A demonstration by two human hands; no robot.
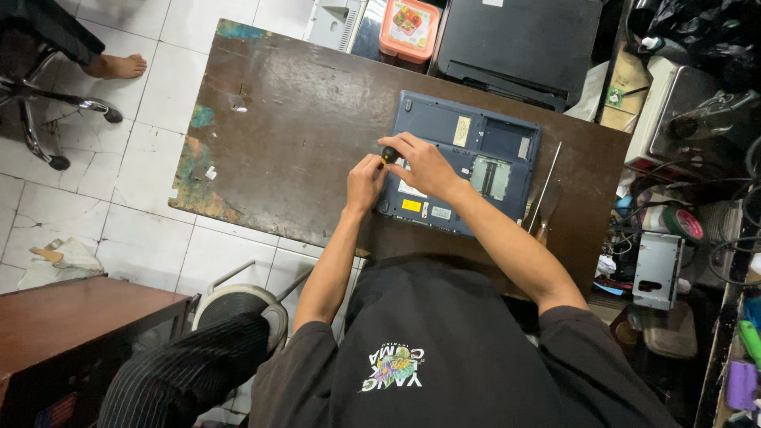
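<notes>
Both hands' fingers (394, 147) pinch a screwdriver (388, 154) over the laptop (464, 162).

laptop (468, 158) on table (301, 119) | thin tool (545, 186) just right of laptop | stool (238, 305) below table

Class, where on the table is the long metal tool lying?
In the head view, the metal tool lies on the brown table, just right of the upturned blue laptop.

Both hands meet ahead of the torso, left hand (365, 181) curled, right hand (424, 162) fingers pinched, forearms converging.
</notes>
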